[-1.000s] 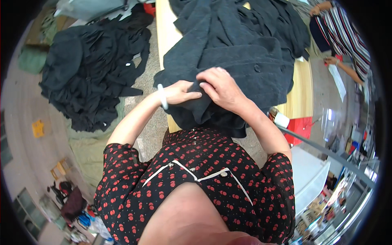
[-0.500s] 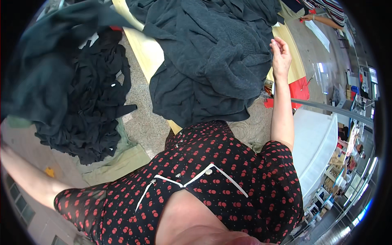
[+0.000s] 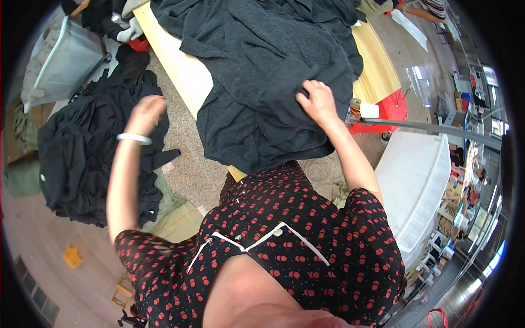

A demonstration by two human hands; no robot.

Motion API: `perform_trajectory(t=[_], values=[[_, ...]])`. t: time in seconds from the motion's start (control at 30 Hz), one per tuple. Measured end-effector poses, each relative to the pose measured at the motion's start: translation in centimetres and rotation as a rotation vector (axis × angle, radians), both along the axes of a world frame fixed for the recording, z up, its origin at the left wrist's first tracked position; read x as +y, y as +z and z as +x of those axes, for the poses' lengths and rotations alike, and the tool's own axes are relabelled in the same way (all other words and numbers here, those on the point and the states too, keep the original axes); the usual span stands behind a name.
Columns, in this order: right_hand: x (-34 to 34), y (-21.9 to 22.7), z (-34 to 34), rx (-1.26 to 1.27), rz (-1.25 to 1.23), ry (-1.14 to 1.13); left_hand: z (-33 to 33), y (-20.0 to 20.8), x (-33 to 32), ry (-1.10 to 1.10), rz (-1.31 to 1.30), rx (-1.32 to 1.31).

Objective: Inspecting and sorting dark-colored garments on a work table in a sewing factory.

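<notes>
A heap of dark grey knit garments (image 3: 257, 82) covers the light wooden table in front of me, its near edge hanging over the front. My right hand (image 3: 317, 103) rests on top of this heap toward its right side, thumb and fingers apart. To the left, over a second pile of black garments (image 3: 82, 147) low beside the table, hangs my left hand (image 3: 149, 112) with a white bangle at the wrist. Motion smears its fingers, so their pose is unclear; no garment hangs from it.
The wooden tabletop (image 3: 186, 68) shows along both sides of the heap. A translucent wheeled bin (image 3: 68, 60) stands at the far left, a white one (image 3: 418, 180) at the right. Red material and a metal bar (image 3: 426, 126) lie right of the table. Other people's arms show at the far edges.
The dark garment sweeping through the air at left now lies on the left pile. My left hand has swung in toward the table; my right hand has come down onto the heap.
</notes>
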State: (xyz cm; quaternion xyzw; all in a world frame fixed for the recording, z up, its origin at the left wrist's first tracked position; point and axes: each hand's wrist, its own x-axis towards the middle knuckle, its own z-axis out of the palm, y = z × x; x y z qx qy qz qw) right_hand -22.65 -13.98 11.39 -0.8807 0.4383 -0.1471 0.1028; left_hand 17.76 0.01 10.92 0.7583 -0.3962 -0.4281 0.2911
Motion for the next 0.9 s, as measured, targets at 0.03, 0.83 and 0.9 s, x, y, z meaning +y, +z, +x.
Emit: perform_trajectory(t=[0.03, 0.83, 0.9], values=[[0.6, 1.0, 1.6, -0.091, -0.029, 0.05, -3.3, -1.6, 0.4, -0.067, 0.101, 0.234], [-1.8, 0.9, -0.5, -0.177, -0.146, 0.045, -8.3, -6.3, 5.4, 0.627, -0.095, 1.367], [-3.0, 0.2, -0.4, -0.066, -0.091, 0.145, -8.2, -6.4, 5.4, 0.63, -0.095, 1.354]])
